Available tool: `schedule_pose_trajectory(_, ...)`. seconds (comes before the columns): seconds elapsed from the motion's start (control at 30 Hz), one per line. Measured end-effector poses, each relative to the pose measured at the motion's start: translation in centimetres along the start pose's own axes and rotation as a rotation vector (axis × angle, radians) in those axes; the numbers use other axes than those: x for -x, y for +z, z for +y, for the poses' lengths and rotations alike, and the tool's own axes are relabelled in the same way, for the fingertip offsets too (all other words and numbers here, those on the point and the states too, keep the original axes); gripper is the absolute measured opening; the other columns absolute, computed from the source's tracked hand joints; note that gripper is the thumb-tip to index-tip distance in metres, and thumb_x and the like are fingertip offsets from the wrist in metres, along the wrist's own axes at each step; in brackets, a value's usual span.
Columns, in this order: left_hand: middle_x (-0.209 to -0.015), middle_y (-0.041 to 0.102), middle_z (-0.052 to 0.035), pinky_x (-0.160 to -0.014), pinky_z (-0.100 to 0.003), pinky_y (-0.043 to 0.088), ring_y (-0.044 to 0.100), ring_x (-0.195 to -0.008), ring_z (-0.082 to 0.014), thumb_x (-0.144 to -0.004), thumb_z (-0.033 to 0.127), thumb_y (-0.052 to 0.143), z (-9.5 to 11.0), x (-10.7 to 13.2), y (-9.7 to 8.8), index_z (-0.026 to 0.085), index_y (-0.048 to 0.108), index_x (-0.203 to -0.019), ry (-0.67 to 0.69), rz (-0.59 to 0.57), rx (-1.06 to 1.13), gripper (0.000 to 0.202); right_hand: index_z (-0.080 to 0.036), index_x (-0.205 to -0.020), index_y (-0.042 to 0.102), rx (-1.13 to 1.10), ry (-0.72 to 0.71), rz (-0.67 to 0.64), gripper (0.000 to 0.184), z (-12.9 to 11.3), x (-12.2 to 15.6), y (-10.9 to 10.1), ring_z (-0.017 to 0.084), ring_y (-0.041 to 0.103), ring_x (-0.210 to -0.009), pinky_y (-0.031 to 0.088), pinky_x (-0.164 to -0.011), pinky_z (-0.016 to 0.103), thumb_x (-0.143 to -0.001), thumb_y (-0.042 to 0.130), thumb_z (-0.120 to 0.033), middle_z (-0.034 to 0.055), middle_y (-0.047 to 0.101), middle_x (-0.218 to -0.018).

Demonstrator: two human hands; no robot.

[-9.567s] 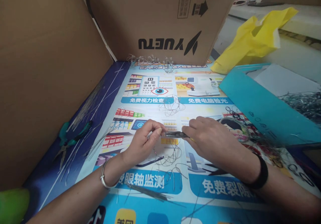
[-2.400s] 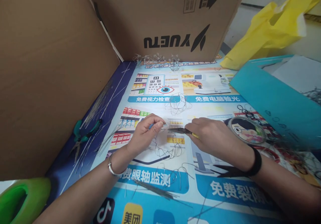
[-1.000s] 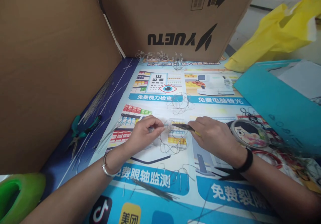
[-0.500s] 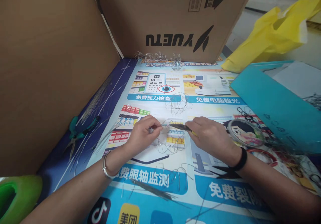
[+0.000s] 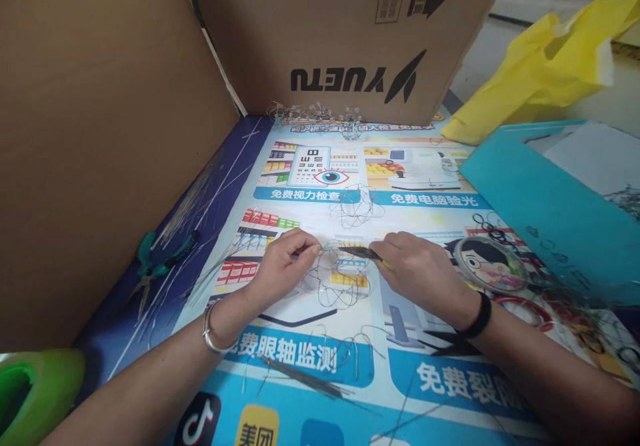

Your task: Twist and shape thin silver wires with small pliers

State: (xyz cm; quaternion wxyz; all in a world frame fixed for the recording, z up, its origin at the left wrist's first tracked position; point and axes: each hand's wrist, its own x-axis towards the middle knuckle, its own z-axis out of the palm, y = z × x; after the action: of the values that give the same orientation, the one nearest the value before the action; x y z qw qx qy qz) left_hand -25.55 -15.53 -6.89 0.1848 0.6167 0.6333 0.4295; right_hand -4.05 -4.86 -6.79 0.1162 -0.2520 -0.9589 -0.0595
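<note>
My left hand is pinched shut on a tangled piece of thin wire that hangs down onto the printed poster mat. My right hand grips dark needle-nose pliers with yellow handles; their tips meet the wire just right of my left fingertips. A silver bangle sits on my left wrist and a black band on my right. Another small wire tangle lies further back on the mat.
Cardboard walls stand at the left and back. Green-handled pliers and straight wire lengths lie at the left. A teal box, a yellow bag, a round lid, black scissors and a green object surround the mat.
Both hands stay together at the mat's middle, working the wire with the pliers. The wire loops under them have shifted slightly. The view has drifted a little.
</note>
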Motion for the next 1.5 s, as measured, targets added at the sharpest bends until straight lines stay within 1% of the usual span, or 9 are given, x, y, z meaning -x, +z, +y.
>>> schedule_pose_trajectory(0.13, -0.073, 0.061, -0.0019, -0.067, -0.028, 0.043, 0.056, -0.071, -0.0142, -0.086, 0.021, 0.049, 0.06, -0.01, -0.12, 0.018, 0.062, -0.077, 0.004, -0.005, 0.002, 0.015, -0.019, -0.083, 0.067, 0.006, -0.002, 0.003, 0.014, 0.02, 0.04, 0.06, 0.017, 0.055, -0.074, 0.030, -0.060, 0.028, -0.082, 0.053, -0.018, 0.0034, 0.063, -0.074)
schedule_pose_trajectory(0.23, -0.073, 0.060, -0.0015, -0.066, -0.028, 0.043, 0.055, -0.070, -0.0140, -0.084, 0.019, 0.050, -0.04, 0.05, -0.15, 0.018, 0.062, -0.078, 0.008, -0.013, 0.001, 0.013, -0.019, -0.082, 0.067, 0.011, -0.001, 0.012, 0.013, 0.08, 0.11, 0.11, 0.017, 0.055, -0.074, 0.030, -0.061, 0.028, -0.083, 0.054, -0.019, 0.0032, 0.062, -0.074)
schedule_pose_trajectory(0.43, -0.073, 0.059, -0.0005, -0.067, -0.028, 0.044, 0.055, -0.071, -0.0139, -0.080, 0.015, 0.053, -0.24, 0.13, -0.06, 0.018, 0.061, -0.076, 0.027, -0.031, -0.015, 0.009, -0.018, -0.083, 0.067, 0.007, -0.008, 0.034, 0.014, 0.02, 0.10, 0.02, 0.017, 0.055, -0.074, 0.031, -0.062, 0.028, -0.083, 0.053, -0.019, 0.0034, 0.063, -0.074)
schedule_pose_trajectory(0.67, -0.074, 0.060, -0.0015, -0.069, -0.030, 0.043, 0.056, -0.074, -0.0157, -0.079, 0.016, 0.055, -0.27, 0.10, 0.03, 0.018, 0.059, -0.074, 0.058, -0.040, -0.037, 0.007, -0.018, -0.083, 0.067, -0.005, -0.020, 0.066, 0.015, 0.03, 0.02, 0.02, 0.017, 0.054, -0.074, 0.032, -0.063, 0.028, -0.084, 0.052, -0.019, 0.0038, 0.063, -0.074)
schedule_pose_trajectory(0.87, -0.073, 0.060, -0.0018, -0.069, -0.031, 0.043, 0.056, -0.074, -0.0159, -0.078, 0.015, 0.055, -0.18, 0.22, 0.22, 0.018, 0.059, -0.072, 0.052, -0.015, -0.041, 0.008, -0.018, -0.082, 0.067, 0.014, -0.034, 0.104, 0.013, 0.00, 0.12, 0.11, 0.017, 0.054, -0.073, 0.031, -0.063, 0.028, -0.083, 0.054, -0.020, 0.0030, 0.061, -0.073)
schedule_pose_trajectory(1.0, -0.070, 0.060, -0.0008, -0.068, -0.031, 0.043, 0.056, -0.072, -0.0154, -0.077, 0.014, 0.055, 0.04, 0.20, 0.21, 0.019, 0.058, -0.070, 0.053, 0.003, -0.050, 0.009, -0.018, -0.082, 0.067, 0.010, -0.034, 0.101, 0.014, -0.02, 0.05, 0.08, 0.017, 0.053, -0.073, 0.032, -0.063, 0.028, -0.084, 0.053, -0.020, 0.0031, 0.061, -0.072)
schedule_pose_trajectory(1.5, -0.069, 0.057, 0.0004, -0.069, -0.029, 0.041, 0.053, -0.072, -0.0136, -0.076, 0.011, 0.053, 0.19, 0.25, 0.27, 0.018, 0.057, -0.067, 0.017, -0.008, 0.001, 0.012, -0.019, -0.082, 0.067, 0.016, -0.042, 0.113, 0.011, 0.01, 0.10, 0.27, 0.017, 0.054, -0.072, 0.032, -0.062, 0.029, -0.082, 0.056, -0.019, 0.0025, 0.061, -0.072)
